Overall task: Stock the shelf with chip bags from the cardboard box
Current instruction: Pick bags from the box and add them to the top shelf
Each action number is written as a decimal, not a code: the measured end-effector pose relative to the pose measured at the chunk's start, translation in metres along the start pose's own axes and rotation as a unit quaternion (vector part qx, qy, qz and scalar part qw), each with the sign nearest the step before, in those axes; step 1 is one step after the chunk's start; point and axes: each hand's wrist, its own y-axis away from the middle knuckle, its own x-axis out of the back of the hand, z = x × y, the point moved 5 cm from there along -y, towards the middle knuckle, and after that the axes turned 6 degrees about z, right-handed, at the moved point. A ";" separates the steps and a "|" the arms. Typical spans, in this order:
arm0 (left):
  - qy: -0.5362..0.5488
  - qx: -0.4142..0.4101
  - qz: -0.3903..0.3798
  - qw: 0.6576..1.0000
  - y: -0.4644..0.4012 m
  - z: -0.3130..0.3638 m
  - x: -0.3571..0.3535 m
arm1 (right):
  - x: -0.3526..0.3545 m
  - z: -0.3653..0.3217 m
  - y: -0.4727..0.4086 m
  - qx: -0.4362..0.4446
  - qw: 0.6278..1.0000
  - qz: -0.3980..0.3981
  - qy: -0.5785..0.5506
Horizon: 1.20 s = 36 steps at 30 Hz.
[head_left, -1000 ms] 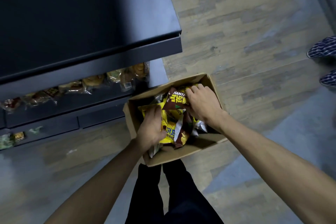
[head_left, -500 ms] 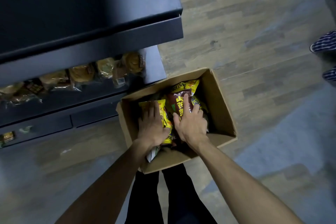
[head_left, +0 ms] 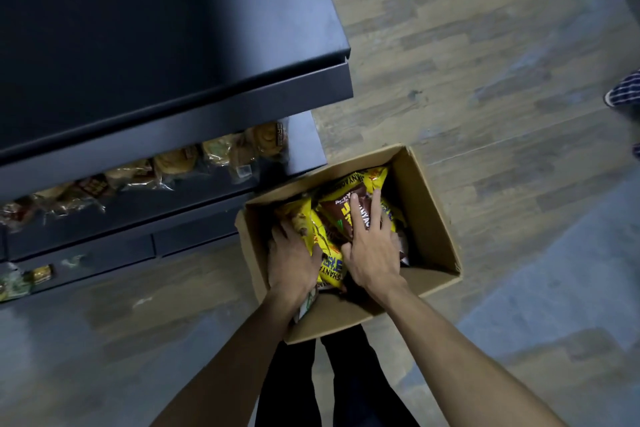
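Chip bags [head_left: 346, 215] heaped in the cardboard box [head_left: 433, 218] on the floor, crowded toward its left wall and near-left corner, right half bare. Left hand [head_left: 294, 256] laid over a yellow bag [head_left: 304, 218] by the left wall, fingers curling round its edge. Right hand [head_left: 370, 253] spread flat, fingers apart, on a brown bag [head_left: 341, 215] at mid-box; nothing pinched there yet. Long axis of both bags running from near wall toward far wall, in line with the fingers. Shelf [head_left: 173, 45] up and to the left, nearer the left hand. Probably a two-handed gather, then a lift leftward.
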 end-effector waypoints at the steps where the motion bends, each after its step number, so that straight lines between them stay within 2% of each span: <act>1: -0.005 0.003 -0.005 1.000 -0.003 0.000 -0.006 | -0.004 0.000 0.000 -0.008 1.000 0.005 0.003; 5: 0.001 0.055 -0.038 0.998 -0.008 -0.004 -0.033 | -0.021 -0.002 -0.004 -0.029 1.000 0.003 0.001; 8: 0.010 0.061 -0.039 0.997 -0.011 -0.008 -0.041 | -0.024 -0.007 -0.010 -0.032 0.999 -0.001 -0.027; 12: 0.035 0.087 -0.046 0.995 -0.014 -0.011 -0.021 | -0.012 -0.007 -0.010 -0.017 0.999 -0.029 -0.039; 16: -0.009 0.066 -0.039 0.997 -0.009 0.003 0.011 | 0.018 0.001 0.005 -0.009 0.997 -0.004 -0.080; 19: -0.025 0.023 -0.026 0.999 -0.005 0.016 0.026 | 0.035 0.019 0.018 -0.046 0.990 0.012 -0.134; 23: -0.090 -0.096 -0.015 0.991 -0.004 0.034 0.040 | 0.054 0.042 0.024 -0.091 0.977 0.035 -0.188; 26: -0.162 -0.234 0.016 0.958 -0.004 0.049 0.045 | 0.064 0.052 0.019 -0.099 0.969 0.053 -0.218; 28: -0.188 -0.327 -0.009 0.926 -0.006 0.053 0.038 | 0.065 0.051 0.012 -0.080 0.968 0.048 -0.233; 30: -0.213 -0.386 -0.051 0.896 -0.009 0.049 0.028 | 0.063 0.048 0.005 -0.062 0.969 0.044 -0.233; 32: -0.223 -0.394 -0.081 0.888 -0.007 0.040 0.023 | 0.057 0.042 -0.001 -0.048 0.974 0.046 -0.218; 34: -0.191 -0.362 -0.094 0.907 -0.001 0.034 0.024 | 0.046 0.033 -0.008 -0.033 0.978 0.045 -0.202; 36: -0.152 -0.319 -0.037 0.935 0.004 0.030 0.028 | 0.030 0.025 -0.014 -0.022 0.985 0.030 -0.171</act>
